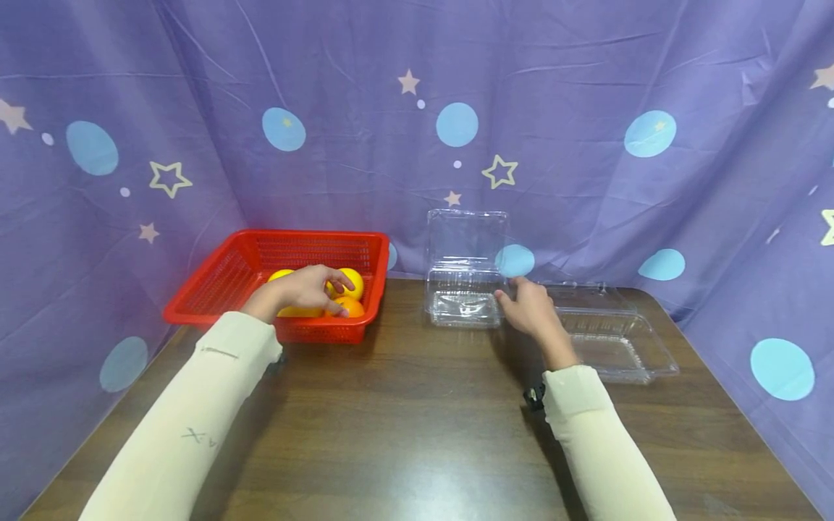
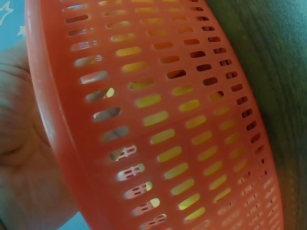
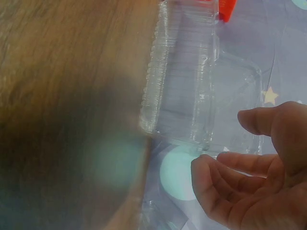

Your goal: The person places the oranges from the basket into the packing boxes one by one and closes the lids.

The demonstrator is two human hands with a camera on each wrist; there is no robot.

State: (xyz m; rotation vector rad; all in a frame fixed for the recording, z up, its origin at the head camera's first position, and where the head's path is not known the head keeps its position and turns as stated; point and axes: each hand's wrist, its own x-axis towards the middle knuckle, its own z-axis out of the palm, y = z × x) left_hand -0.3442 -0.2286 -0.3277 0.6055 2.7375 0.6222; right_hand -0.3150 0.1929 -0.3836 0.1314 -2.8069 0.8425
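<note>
At the table's [image 1: 404, 434] far-left corner, round yellow and orange items [image 1: 354, 282] in the red basket [image 1: 326, 333] are partly hidden by the left hand [image 1: 305, 288]; whether any is gripped cannot be told. At the far edge, a lidded clear box [image 1: 462, 307] is neared by the loose, unclenched right hand [image 1: 531, 310].

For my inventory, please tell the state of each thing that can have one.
Red perforated plastic basket: upright, occupied.
Yellow round objects, orange round object: inside basket, partly hidden.
Middle clear rectangular plastic box: lid raised, seemingly empty.
Right clear rectangular plastic box: lid open, seemingly empty.
Left hand: thumb parted, contact unclear.
Right hand: thumb parted, contact unclear.
</note>
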